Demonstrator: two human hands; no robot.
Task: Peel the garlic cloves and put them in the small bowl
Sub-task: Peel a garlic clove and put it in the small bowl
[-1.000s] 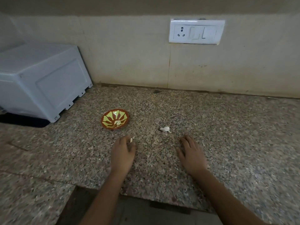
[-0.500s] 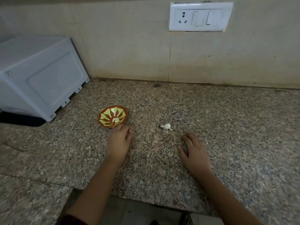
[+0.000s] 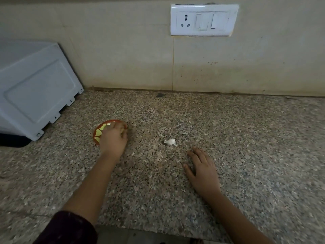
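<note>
The small bowl [image 3: 98, 133], red-rimmed with a yellow-green pattern, sits on the granite counter left of centre. My left hand [image 3: 112, 140] covers most of the bowl, its fingertips bunched and pointing down into it. The garlic clove it pinches is hidden under the fingers. A white garlic piece with papery skin [image 3: 170, 142] lies on the counter between my hands. My right hand [image 3: 202, 170] rests flat on the counter, fingers spread and holding nothing, a little below and to the right of that piece.
A white appliance box [image 3: 35, 88] stands at the left, close behind the bowl. The tiled wall [image 3: 123, 59] carries a white socket and switch plate [image 3: 204, 20]. The counter's front edge [image 3: 158, 233] runs along the bottom.
My left hand has moved forward from the bare counter onto the bowl, carrying the small clove. My right hand has stayed flat in place. The view has tilted slightly closer.
</note>
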